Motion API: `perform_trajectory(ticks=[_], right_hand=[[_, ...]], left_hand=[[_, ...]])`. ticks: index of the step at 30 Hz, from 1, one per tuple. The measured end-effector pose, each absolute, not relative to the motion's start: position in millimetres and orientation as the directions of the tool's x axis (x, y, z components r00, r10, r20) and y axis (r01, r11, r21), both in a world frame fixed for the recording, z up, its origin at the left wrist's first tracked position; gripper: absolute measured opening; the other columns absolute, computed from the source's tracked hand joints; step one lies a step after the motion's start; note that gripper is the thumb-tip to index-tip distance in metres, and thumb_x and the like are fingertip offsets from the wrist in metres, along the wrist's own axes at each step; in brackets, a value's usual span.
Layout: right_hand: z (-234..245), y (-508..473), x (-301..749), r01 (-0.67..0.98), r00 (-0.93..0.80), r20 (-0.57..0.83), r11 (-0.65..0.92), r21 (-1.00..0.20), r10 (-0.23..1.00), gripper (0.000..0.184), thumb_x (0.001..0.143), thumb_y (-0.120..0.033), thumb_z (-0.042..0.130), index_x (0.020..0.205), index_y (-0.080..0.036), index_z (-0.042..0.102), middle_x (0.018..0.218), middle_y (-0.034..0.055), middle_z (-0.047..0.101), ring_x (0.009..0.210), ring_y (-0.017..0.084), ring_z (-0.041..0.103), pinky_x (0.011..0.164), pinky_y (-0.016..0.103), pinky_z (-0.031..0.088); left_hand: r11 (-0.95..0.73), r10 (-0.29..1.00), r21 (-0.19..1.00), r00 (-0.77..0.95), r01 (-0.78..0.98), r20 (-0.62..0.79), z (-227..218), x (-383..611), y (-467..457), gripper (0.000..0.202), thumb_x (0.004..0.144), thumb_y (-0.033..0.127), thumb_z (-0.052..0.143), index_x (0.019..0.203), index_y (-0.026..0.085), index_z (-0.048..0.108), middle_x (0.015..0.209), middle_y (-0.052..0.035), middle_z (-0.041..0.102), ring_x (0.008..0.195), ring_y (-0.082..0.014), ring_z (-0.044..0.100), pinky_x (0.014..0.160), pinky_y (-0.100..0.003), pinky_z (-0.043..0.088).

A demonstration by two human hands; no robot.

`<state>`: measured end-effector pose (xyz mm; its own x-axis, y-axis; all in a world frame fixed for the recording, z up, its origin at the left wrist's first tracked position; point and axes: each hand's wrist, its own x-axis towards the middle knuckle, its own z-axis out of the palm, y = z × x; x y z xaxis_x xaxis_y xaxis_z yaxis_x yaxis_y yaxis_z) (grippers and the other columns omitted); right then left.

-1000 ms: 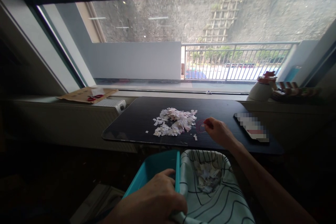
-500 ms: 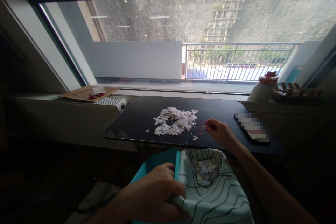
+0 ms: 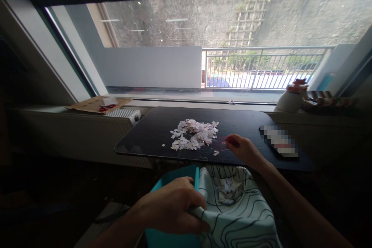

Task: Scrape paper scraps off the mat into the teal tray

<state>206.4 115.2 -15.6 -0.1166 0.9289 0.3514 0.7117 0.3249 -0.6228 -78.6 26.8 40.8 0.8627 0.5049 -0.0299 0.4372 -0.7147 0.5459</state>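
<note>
A heap of small torn paper scraps (image 3: 194, 135) lies on a black table (image 3: 151, 133) under a window. My right hand (image 3: 242, 149) rests on the table just right of the heap, fingers pinched on a small clear card with red print (image 3: 222, 143). Below the table's near edge, my left hand (image 3: 171, 209) is closed on the rim of a teal bin (image 3: 171, 180) lined with a pale line-patterned bag (image 3: 247, 221). More paper scraps (image 3: 228, 193) lie inside the bag.
A dark flat device (image 3: 279, 141) lies at the table's right end. On the sill stand a white pot (image 3: 289, 99) at right, and a cardboard sheet with red scissors (image 3: 99, 104) plus a white heater (image 3: 124, 114) at left. The floor below is dark.
My left hand has slid rightward along the bin rim onto the bag's edge. My right hand has barely shifted beside the heap.
</note>
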Motion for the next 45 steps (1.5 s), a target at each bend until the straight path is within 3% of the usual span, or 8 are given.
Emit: perform_trajectory(ticks=[4,8,13,24,28,33,40,45], right_hand=[[-8,114,208,0.731,-0.093,0.356,0.307,-0.610,0.930,0.018,0.083,-0.032,0.056,0.092,-0.020,0.067,0.078,0.0026,0.073,0.069,0.018,0.066,0.064,0.029,0.048],[-6,115,210,0.732,-0.057,0.359,0.284,-0.620,0.932,0.023,0.084,-0.032,0.054,0.098,-0.020,0.067,0.078,0.0034,0.073,0.069,0.018,0.066,0.064,0.029,0.048],[-11,118,211,0.708,-0.078,0.329,0.284,-0.646,0.941,0.020,0.081,-0.034,0.058,0.092,-0.020,0.067,0.082,0.0038,0.074,0.072,0.019,0.068,0.066,0.029,0.050],[-14,124,212,0.670,-0.019,0.305,0.238,-0.703,0.952,0.021,0.080,-0.034,0.058,0.093,-0.020,0.066,0.083,0.0063,0.074,0.076,0.022,0.069,0.072,0.035,0.052],[-17,126,208,0.627,-0.067,0.284,0.262,-0.734,0.957,0.022,0.081,-0.033,0.058,0.096,-0.020,0.066,0.089,0.0055,0.074,0.079,0.019,0.069,0.073,0.031,0.053],[-16,119,213,0.597,-0.143,0.217,0.259,-0.759,0.966,0.015,0.077,-0.034,0.064,0.083,-0.020,0.068,0.073,0.0018,0.072,0.067,0.018,0.066,0.064,0.029,0.052],[-17,120,205,0.524,-0.140,0.208,0.251,-0.814,0.968,0.018,0.078,-0.035,0.061,0.086,-0.019,0.066,0.079,0.0034,0.072,0.072,0.018,0.067,0.069,0.030,0.053],[-15,112,208,0.489,-0.172,0.173,0.236,-0.840,0.970,0.015,0.075,-0.032,0.065,0.078,-0.018,0.068,0.066,0.0010,0.070,0.061,0.016,0.064,0.057,0.026,0.050]], left_hand=[[-0.686,0.538,0.565,0.843,0.459,-0.031,39,-79,26,0.013,0.073,0.029,0.082,0.078,0.020,0.075,0.056,0.0067,0.050,0.061,-0.0110,0.056,0.096,-0.027,0.038],[-0.674,0.524,0.600,0.851,0.431,-0.022,38,-77,25,0.010,0.073,0.024,0.082,0.078,0.019,0.074,0.054,0.0078,0.049,0.059,-0.0100,0.056,0.101,-0.029,0.034],[-0.665,0.523,0.616,0.852,0.422,-0.020,37,-76,24,0.012,0.071,0.023,0.083,0.077,0.019,0.073,0.052,0.0087,0.045,0.059,-0.0099,0.057,0.102,-0.030,0.033],[-0.673,0.529,0.602,0.848,0.430,-0.014,40,-76,23,0.012,0.071,0.022,0.083,0.079,0.019,0.075,0.055,0.0075,0.050,0.064,-0.0118,0.060,0.104,-0.031,0.033],[-0.677,0.522,0.598,0.853,0.428,-0.020,39,-77,24,0.012,0.072,0.022,0.083,0.079,0.018,0.075,0.056,0.0069,0.053,0.063,-0.0115,0.060,0.105,-0.032,0.032],[-0.691,0.519,0.590,0.855,0.417,0.004,38,-77,24,0.012,0.072,0.026,0.083,0.079,0.019,0.075,0.053,0.0067,0.052,0.064,-0.0136,0.059,0.105,-0.034,0.032],[-0.679,0.510,0.602,0.860,0.420,-0.024,38,-77,26,0.012,0.073,0.027,0.082,0.079,0.020,0.074,0.053,0.0070,0.049,0.062,-0.0133,0.057,0.105,-0.035,0.033],[-0.671,0.519,0.618,0.855,0.410,-0.004,34,-79,27,0.015,0.072,0.027,0.084,0.079,0.019,0.073,0.052,0.0086,0.046,0.061,-0.0115,0.056,0.108,-0.035,0.028]])
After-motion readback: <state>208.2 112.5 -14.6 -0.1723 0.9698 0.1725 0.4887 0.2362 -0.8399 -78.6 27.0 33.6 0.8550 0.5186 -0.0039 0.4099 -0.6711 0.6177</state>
